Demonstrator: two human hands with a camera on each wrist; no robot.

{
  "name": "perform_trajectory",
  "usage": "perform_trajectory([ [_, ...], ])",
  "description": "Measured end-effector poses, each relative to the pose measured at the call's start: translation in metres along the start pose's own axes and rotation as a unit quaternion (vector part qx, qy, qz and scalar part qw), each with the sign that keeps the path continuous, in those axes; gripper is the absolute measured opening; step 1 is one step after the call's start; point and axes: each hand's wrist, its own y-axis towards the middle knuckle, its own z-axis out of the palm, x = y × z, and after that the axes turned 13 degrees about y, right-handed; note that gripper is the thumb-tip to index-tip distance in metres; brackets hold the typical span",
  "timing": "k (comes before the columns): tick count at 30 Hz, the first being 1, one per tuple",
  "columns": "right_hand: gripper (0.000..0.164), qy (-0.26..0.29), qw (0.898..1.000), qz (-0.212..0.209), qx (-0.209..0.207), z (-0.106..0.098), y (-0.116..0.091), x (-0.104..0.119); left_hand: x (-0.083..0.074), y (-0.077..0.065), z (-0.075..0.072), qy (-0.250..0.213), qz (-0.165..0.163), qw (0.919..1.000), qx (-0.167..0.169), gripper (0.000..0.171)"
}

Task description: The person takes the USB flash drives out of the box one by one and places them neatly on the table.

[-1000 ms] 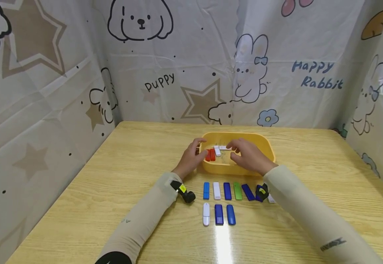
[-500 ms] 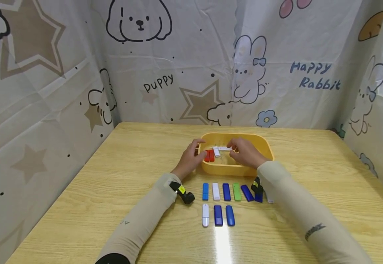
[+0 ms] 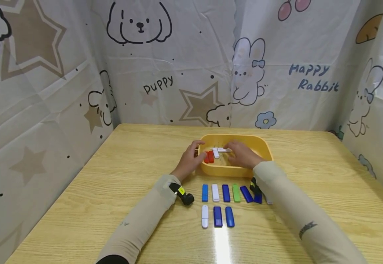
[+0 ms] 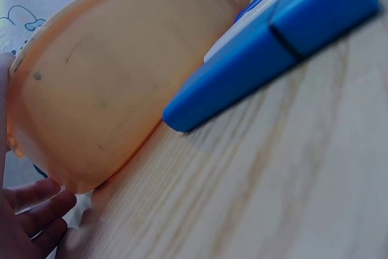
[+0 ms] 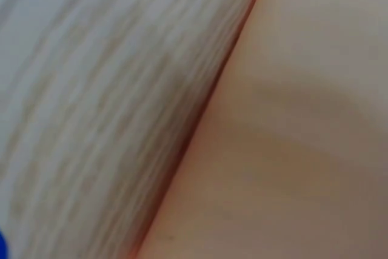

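Note:
At the left end of the yellow bin (image 3: 229, 171), my left hand (image 3: 189, 157) grips the rim, thumb over the edge and fingers along the outside. The left wrist view shows several of its fingers (image 4: 45, 216) around the bin's lower corner. Inside the bin, my right hand (image 3: 242, 154) reaches over the front wall with index finger and thumb apart. Its index fingertip is right at a white USB stick (image 3: 221, 150) lying crosswise. Another white USB stick (image 3: 215, 153) and two red USB sticks (image 3: 211, 157) lie to the left. The right wrist view shows only bin wall (image 5: 291, 150) and tabletop.
In front of the bin lies a row of USB sticks, from a blue one (image 3: 205, 193) past a green one (image 3: 236, 193) to a white one partly behind the right sleeve. Nearer are a white (image 3: 205, 216), a dark blue (image 3: 217, 216) and a rounded blue stick (image 3: 229, 216).
My right hand and forearm have shifted left, bringing the index fingertip to the crosswise white USB stick. The left hand keeps its grip on the bin.

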Motion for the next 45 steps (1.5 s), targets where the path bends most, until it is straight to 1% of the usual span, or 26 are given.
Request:
perform_trajectory([
  [7,0.045,0.008,1.0,0.011,0.026,0.0,0.001,-0.002,-0.001,-0.001,0.0,0.002,0.005,1.0,0.001,0.044],
  [13,0.047,0.024,0.998,0.029,0.045,0.006,0.002,-0.005,0.001,-0.006,0.0,0.005,-0.003,1.0,0.0,0.045],
  [16,0.046,0.023,0.998,0.03,0.047,0.008,0.0,-0.005,0.002,-0.007,0.001,0.001,-0.006,1.0,-0.001,0.043],
  [23,0.042,0.012,0.999,0.034,0.024,0.01,-0.002,-0.004,0.003,-0.009,0.002,0.009,-0.01,0.9999,0.006,0.044],
  [29,0.034,0.012,0.997,0.073,-0.011,0.009,-0.003,-0.001,0.003,-0.009,0.002,0.009,-0.007,0.9999,0.004,0.043],
  [34,0.024,0.002,0.996,0.082,-0.029,0.007,-0.003,0.001,0.002,-0.009,0.001,0.006,-0.009,0.9999,0.006,0.043],
  [41,0.018,-0.008,0.995,0.087,-0.039,0.004,-0.003,0.0,-0.001,-0.006,0.0,-0.003,-0.007,1.0,0.005,0.044],
  [45,0.018,-0.009,0.995,0.097,-0.038,0.001,-0.003,-0.001,-0.002,-0.003,-0.001,0.005,-0.008,0.9999,0.007,0.045],
])
